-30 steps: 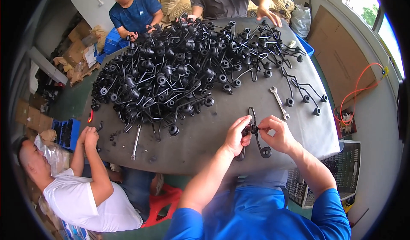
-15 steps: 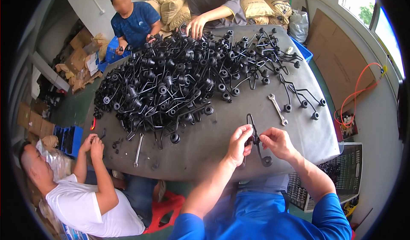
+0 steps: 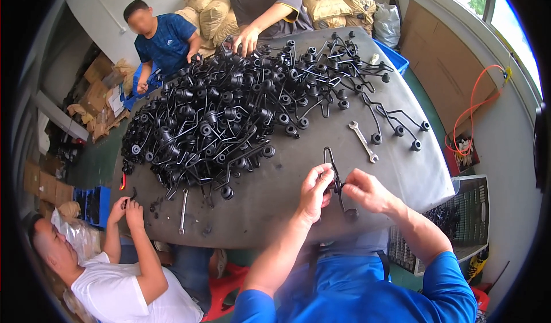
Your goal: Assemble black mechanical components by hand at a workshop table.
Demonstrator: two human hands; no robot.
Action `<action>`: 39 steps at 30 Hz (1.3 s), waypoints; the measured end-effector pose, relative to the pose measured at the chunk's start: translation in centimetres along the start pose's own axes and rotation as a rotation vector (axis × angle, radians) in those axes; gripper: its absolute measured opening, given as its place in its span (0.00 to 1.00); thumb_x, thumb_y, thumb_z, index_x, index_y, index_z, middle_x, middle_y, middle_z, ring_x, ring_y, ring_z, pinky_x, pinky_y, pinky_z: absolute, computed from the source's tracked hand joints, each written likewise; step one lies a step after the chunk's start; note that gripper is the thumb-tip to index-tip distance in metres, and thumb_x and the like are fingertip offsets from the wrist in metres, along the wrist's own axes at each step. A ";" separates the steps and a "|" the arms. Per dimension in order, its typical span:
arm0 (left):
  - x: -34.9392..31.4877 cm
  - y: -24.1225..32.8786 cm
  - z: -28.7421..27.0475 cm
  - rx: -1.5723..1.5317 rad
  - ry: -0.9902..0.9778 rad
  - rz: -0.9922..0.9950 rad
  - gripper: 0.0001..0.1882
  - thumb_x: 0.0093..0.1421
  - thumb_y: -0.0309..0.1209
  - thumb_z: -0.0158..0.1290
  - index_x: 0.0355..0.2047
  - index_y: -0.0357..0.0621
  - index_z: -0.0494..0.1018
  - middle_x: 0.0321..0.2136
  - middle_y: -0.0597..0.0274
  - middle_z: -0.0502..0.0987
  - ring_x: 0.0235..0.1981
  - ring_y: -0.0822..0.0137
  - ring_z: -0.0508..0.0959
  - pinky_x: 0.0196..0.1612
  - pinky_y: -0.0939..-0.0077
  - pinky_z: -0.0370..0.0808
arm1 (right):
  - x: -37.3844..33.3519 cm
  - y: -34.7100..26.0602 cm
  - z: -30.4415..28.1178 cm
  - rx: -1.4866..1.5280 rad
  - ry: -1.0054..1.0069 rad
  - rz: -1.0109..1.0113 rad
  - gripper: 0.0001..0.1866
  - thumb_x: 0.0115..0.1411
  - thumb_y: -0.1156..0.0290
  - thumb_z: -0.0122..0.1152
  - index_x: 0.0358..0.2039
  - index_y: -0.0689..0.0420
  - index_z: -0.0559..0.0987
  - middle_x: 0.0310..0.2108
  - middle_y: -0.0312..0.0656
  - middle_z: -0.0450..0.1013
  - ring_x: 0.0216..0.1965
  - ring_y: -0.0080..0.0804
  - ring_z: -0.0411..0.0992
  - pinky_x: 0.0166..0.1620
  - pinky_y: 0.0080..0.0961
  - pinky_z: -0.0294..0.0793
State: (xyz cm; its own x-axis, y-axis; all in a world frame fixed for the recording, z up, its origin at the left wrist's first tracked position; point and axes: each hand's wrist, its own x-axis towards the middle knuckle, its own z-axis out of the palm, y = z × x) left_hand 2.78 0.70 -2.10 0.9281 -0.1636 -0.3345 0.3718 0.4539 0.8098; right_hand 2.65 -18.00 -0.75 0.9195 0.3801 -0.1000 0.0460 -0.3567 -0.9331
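Note:
Near the table's front edge, my left hand (image 3: 315, 195) is closed around the middle of a black bent-wire bracket (image 3: 329, 152). Its narrow wire loop points away from me, and a round black bushing (image 3: 351, 214) sits at its near end. My right hand (image 3: 368, 192) has its fingers curled and pressed against the bracket's right side, at a dark fitting partly hidden by the fingers. Beyond my hands, a heap of similar black wire brackets with rubber bushings (image 3: 229, 102) covers much of the table. An open-end wrench (image 3: 364, 142) lies beyond my right hand.
Another wrench (image 3: 183, 211) lies left on the grey table (image 3: 270, 208), by a co-worker in white handling a small black part. Two more people stand at the far side, hands at the heap. A grey crate (image 3: 468, 208) stands low at right. A red stool (image 3: 227, 291) is lower left.
The whole view has shifted a little, so the heap appears farther left. My right fingers have curled more tightly over the bracket's middle. My left hand keeps its hold.

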 end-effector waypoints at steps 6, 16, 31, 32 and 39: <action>-0.6 0.3 0.2 0.048 -0.036 0.029 0.21 0.64 0.40 0.55 0.53 0.44 0.68 0.25 0.72 0.69 0.14 0.84 0.59 0.14 0.89 0.52 | -0.3 -0.1 -0.2 0.146 0.003 0.152 0.25 0.71 0.51 0.42 0.26 0.59 0.72 0.22 0.37 0.72 0.24 0.22 0.67 0.30 0.25 0.70; -0.1 0.4 1.2 0.142 0.013 0.082 0.18 0.66 0.42 0.52 0.51 0.46 0.70 0.26 0.72 0.69 0.17 0.85 0.61 0.15 0.90 0.54 | -0.1 0.1 0.4 0.179 0.031 0.076 0.21 0.71 0.55 0.43 0.29 0.60 0.72 0.22 0.36 0.71 0.24 0.22 0.66 0.30 0.27 0.69; 0.3 0.0 -0.4 0.002 0.035 0.115 0.18 0.68 0.43 0.48 0.53 0.49 0.68 0.30 0.66 0.72 0.16 0.74 0.68 0.16 0.82 0.60 | 2.9 3.6 -4.3 -0.728 0.522 -0.152 0.11 0.56 0.65 0.62 0.32 0.60 0.75 0.32 0.51 0.75 0.34 0.53 0.75 0.38 0.43 0.75; 0.3 -0.1 -0.8 -0.024 0.057 0.133 0.18 0.67 0.42 0.49 0.53 0.49 0.68 0.31 0.65 0.72 0.17 0.73 0.68 0.16 0.81 0.61 | 2.8 4.4 -4.6 -0.813 0.448 -0.134 0.10 0.54 0.69 0.61 0.34 0.60 0.75 0.34 0.52 0.74 0.34 0.53 0.75 0.38 0.43 0.75; 0.6 0.1 -1.4 -0.130 0.208 0.256 0.20 0.67 0.39 0.50 0.56 0.47 0.65 0.34 0.60 0.72 0.20 0.69 0.71 0.20 0.76 0.68 | 2.4 4.5 -3.6 -0.638 0.589 -0.053 0.08 0.53 0.74 0.56 0.35 0.60 0.75 0.32 0.51 0.74 0.35 0.52 0.75 0.39 0.42 0.75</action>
State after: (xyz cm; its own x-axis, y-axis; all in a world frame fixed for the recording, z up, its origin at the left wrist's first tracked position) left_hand 3.39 1.85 -2.88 0.9621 0.1454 -0.2306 0.1099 0.5671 0.8163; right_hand 6.49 -21.72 -3.99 0.9542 -0.0312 0.2975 0.1420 -0.8282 -0.5421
